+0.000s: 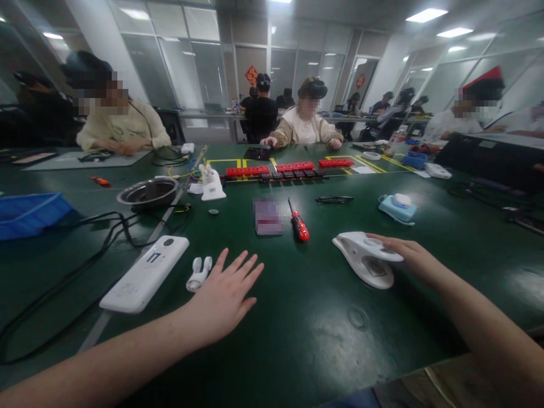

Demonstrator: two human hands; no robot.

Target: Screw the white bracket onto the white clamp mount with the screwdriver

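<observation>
The right hand (410,258) has its fingers against the white clip (369,262), on the table's right side; the thumb is hidden from me, so I can't tell whether it truly grips. A light hold on the upper part, with the base steadied, would suit that shape. The left hand (229,290) is open, fingers spread, palm down, just beside a white rabbit-eared piece (199,276). The green table (297,323) is glossy, a screwdriver (300,225) lying beyond the hands. People sit around us among glass partitions (178,68).
</observation>
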